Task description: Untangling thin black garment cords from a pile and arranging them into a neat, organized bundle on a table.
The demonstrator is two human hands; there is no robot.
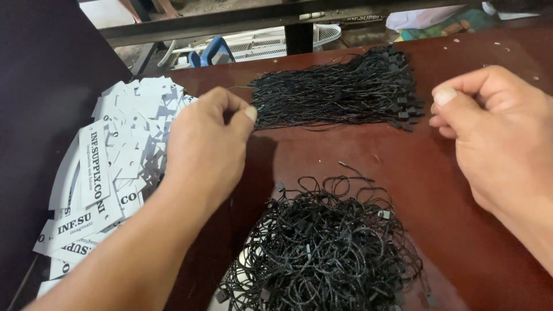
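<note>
Nearby, straight black cords (334, 92), plastic-tipped, bundled

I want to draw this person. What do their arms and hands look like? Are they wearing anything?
Both arms are bare: no sleeves, gloves, rings or watch in view. The left hand and right hand have short, plain nails.

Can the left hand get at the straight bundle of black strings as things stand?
Probably yes: the left hand has its pinched fingertips right at the near end of the straight string bundle, with nothing between them.
</note>
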